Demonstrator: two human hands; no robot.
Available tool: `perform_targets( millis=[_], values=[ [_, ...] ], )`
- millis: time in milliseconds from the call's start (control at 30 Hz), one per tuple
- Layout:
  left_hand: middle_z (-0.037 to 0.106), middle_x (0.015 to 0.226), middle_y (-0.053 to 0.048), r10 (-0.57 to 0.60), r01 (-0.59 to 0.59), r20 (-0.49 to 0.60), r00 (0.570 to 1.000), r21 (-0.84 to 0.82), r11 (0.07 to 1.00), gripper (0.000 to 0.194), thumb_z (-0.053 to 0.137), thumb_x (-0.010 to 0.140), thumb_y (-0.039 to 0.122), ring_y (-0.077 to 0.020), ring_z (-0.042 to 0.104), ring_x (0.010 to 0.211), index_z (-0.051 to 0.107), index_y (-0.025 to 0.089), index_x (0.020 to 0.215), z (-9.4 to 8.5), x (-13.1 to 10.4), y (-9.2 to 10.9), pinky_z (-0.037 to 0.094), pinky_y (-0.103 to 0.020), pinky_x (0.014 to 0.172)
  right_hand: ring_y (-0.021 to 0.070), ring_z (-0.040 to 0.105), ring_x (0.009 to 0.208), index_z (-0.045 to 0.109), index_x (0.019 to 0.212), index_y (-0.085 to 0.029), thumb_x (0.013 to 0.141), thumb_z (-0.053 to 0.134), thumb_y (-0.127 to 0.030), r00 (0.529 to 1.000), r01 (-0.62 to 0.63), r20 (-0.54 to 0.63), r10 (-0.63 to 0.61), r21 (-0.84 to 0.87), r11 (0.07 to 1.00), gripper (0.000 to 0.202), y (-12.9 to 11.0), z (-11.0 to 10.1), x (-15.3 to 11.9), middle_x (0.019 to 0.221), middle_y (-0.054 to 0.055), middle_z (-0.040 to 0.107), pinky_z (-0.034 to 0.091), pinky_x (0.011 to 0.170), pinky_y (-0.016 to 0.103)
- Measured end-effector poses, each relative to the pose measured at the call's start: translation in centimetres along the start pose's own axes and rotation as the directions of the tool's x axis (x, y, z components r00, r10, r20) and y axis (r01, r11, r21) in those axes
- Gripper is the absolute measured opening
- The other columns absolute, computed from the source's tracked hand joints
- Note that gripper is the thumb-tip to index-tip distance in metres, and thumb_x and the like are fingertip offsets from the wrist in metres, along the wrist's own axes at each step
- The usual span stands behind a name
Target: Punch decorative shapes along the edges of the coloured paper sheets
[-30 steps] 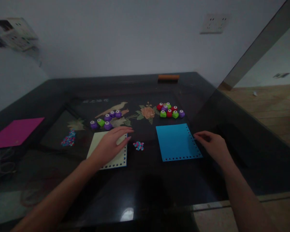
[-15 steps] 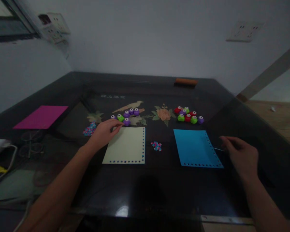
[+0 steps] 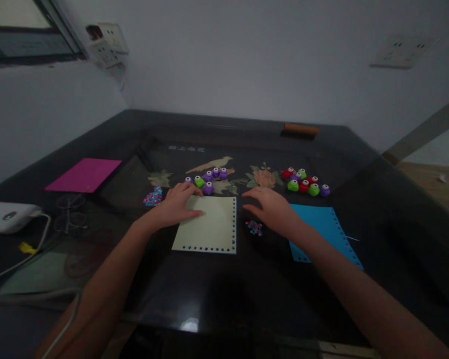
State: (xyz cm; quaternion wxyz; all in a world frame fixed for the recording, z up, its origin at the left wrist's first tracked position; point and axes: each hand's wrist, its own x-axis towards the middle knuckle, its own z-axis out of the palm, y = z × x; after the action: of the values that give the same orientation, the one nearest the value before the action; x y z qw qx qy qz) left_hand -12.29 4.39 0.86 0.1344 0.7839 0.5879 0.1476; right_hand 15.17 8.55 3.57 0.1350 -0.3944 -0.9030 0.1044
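Note:
A cream sheet of paper (image 3: 213, 224), with small punched shapes along its right and bottom edges, lies in front of me. My left hand (image 3: 179, 203) rests at its upper left corner, thumb and fingers apart. Just beyond its upper right edge hovers my right hand (image 3: 265, 205), fingers and thumb parted with nothing between them. Below that hand is a small pile of pink and blue paper bits (image 3: 254, 228). My right forearm passes over a blue sheet (image 3: 322, 222), also punched along two edges, hiding part of it. A thin white stick (image 3: 352, 238) lies against its right edge.
Purple and green eye-topped pieces (image 3: 208, 187) stand behind the cream sheet, and a mixed-colour group (image 3: 304, 185) behind the blue one. Left are a confetti pile (image 3: 153, 196), a magenta sheet (image 3: 84, 174), glasses (image 3: 70, 219) and a corded white device (image 3: 9, 217). A brown roll (image 3: 301, 129) lies far back.
My right hand has left the white stick beside the blue sheet and moved left toward the cream sheet. My left hand's fingers have spread on the cream sheet. The view has shifted slightly left.

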Motion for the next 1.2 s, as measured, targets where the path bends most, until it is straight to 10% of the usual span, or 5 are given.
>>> perform_targets(
  millis=[300,1200],
  values=[
    [0.048,0.122,-0.012,-0.07,0.065,0.064,0.996,0.073,0.995,0.082,0.071,0.058,0.061,-0.0336,0.044,0.113,0.044,0.022,0.125,0.9,-0.2,-0.9,0.036,-0.046,0.091,0.0296,0.051,0.108,0.054,0.123,-0.014,0.075,0.068,-0.043,0.996,0.06,0.076,-0.048,-0.158,0.986,0.057,-1.0,4.0,2.7,0.117,0.015,0.057,0.047,0.082,0.04],
    [0.048,0.12,-0.011,-0.03,0.02,0.07,0.997,0.133,0.991,0.078,0.071,0.058,0.06,-0.0337,0.042,0.109,0.053,0.024,0.125,0.7,0.0,-0.7,0.037,-0.047,0.092,0.0259,0.055,0.1,0.061,0.109,-0.015,0.075,0.07,-0.035,0.997,0.043,0.073,-0.03,-0.178,0.983,0.04,-2.1,3.4,2.1,0.11,0.011,0.061,0.047,0.074,0.035]
  ],
)
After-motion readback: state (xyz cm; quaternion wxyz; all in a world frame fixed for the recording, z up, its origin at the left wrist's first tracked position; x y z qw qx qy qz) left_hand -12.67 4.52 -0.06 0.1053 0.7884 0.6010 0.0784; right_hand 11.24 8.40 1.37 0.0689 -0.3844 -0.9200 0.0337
